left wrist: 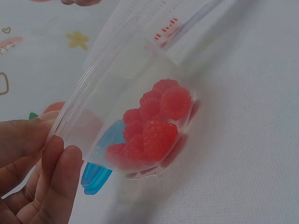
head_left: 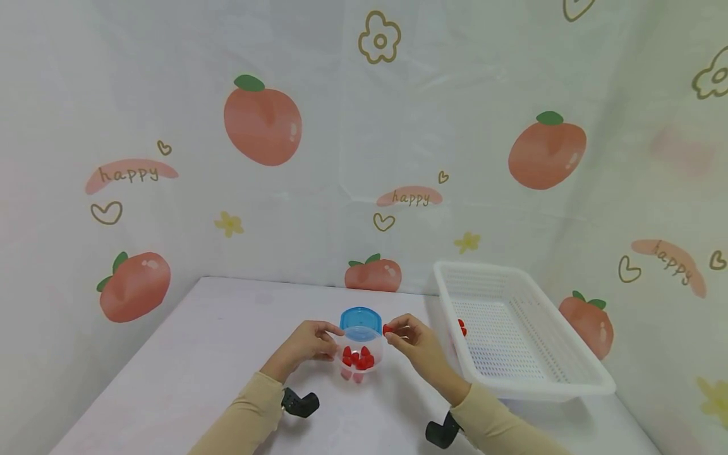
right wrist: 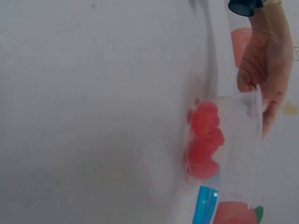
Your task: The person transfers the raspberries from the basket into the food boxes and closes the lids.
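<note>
A clear plastic tub (left wrist: 124, 65) with several red raspberries (left wrist: 156, 140) at its bottom stands on the table. My left hand (head_left: 307, 346) pinches the tub's rim from the left, thumb and fingers on either side of the wall. At the tub's right side, near rim height, my right hand (head_left: 419, 344) holds one raspberry (head_left: 387, 329) between its thumb and fingers. The right wrist view shows the tub (right wrist: 238, 144) and the left hand (right wrist: 267, 70), but not the right hand's fingers. A blue lid (head_left: 361, 315) lies just behind the tub.
To the right stands a large white perforated basket (head_left: 569, 373), with a few red raspberries (head_left: 462, 327) by its left wall. A patterned white curtain (head_left: 318, 221) hangs behind the white table (head_left: 188, 354).
</note>
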### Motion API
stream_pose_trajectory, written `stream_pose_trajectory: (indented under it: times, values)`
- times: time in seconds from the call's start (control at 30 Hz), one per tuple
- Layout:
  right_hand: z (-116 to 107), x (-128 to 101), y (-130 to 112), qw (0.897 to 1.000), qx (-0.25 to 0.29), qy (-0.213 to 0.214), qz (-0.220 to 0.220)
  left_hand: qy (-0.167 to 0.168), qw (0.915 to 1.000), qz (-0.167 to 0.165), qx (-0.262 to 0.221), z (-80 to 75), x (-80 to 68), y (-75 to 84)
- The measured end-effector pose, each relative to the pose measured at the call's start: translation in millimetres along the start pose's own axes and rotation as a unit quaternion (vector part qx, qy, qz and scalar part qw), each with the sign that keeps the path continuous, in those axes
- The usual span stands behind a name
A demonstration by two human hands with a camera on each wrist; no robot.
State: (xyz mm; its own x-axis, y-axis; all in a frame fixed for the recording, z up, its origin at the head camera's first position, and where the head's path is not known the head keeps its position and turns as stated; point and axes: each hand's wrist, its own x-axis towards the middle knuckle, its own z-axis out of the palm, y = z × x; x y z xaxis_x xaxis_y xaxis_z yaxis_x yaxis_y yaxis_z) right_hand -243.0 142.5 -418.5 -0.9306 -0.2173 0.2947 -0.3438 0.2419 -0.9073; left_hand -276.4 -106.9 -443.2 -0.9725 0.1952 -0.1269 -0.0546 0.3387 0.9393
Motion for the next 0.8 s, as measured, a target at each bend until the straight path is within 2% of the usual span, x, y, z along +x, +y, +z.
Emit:
stream_pose_trajectory:
  times: [0.43,0.67,0.8]
  values:
    - [14.4,-4.4,15.2,0.999,-0.014,-0.023,0.032,0.002,1.0,-0.005,0.002,0.4,-0.9,1.1]
    - [13.8,-11.7,-15.6,0.997,-0.031,-0.049,0.049,0.003,1.0,-0.007,0.0,0.5,0.4,0.2]
    - [13.6,-12.9,-19.5,0.996,-0.033,-0.055,0.055,0.004,1.0,-0.008,0.001,1.0,-0.1,0.7]
